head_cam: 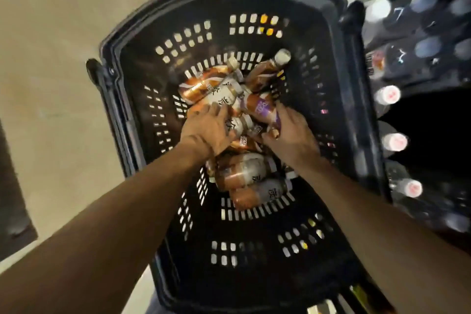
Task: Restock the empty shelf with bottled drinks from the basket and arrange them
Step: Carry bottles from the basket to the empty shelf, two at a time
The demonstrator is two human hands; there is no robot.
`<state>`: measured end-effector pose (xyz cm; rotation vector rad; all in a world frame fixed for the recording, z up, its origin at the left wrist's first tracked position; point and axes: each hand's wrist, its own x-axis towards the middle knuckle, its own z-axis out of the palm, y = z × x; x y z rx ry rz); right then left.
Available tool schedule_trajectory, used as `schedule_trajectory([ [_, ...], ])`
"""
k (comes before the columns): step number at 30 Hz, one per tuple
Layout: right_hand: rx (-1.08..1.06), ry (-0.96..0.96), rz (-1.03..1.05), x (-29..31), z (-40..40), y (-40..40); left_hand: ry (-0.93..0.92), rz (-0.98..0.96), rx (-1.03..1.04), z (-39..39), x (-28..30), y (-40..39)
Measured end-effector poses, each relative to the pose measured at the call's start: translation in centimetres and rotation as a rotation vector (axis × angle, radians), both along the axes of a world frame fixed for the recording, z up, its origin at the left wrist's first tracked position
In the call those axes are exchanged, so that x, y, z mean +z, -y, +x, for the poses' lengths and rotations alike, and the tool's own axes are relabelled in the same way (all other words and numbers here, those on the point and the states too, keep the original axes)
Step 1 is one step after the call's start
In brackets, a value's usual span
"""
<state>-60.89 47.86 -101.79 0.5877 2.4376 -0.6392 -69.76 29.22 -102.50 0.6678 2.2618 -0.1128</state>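
A black slotted plastic basket stands on the floor below me, with several brown bottled drinks with white caps lying in a heap on its bottom. Both my arms reach down into it. My left hand lies on top of the heap, its fingers curling over a white-labelled bottle. My right hand grips a bottle with a purple label from its right side. More bottles lie under my forearms near the basket's near end.
A dark shelf unit runs down the right edge, with rows of bottle caps seen from above and a dark gap between them. Beige floor lies to the left of the basket.
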Motion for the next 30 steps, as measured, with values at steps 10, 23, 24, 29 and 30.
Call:
schedule_trajectory([
  [10,0.352,-0.258,0.532,-6.5,1.1,0.6,-0.142,-0.038,-0.09,2.3,-6.4,-1.5],
  [23,-0.171,-0.168,0.013,2.8,0.1,1.3,-0.011,0.222,0.33,2.8,0.3,-0.1],
  [24,-0.227,-0.185,-0.016,4.0,0.2,1.2,-0.009,0.275,0.382,2.7,1.2,0.1],
  [29,-0.396,-0.355,-0.079,11.5,-0.3,0.4,-0.017,0.621,0.541,1.7,8.8,0.6],
  [30,-0.425,-0.391,-0.103,13.3,-0.5,0.2,-0.018,0.67,0.564,1.5,10.8,0.6],
])
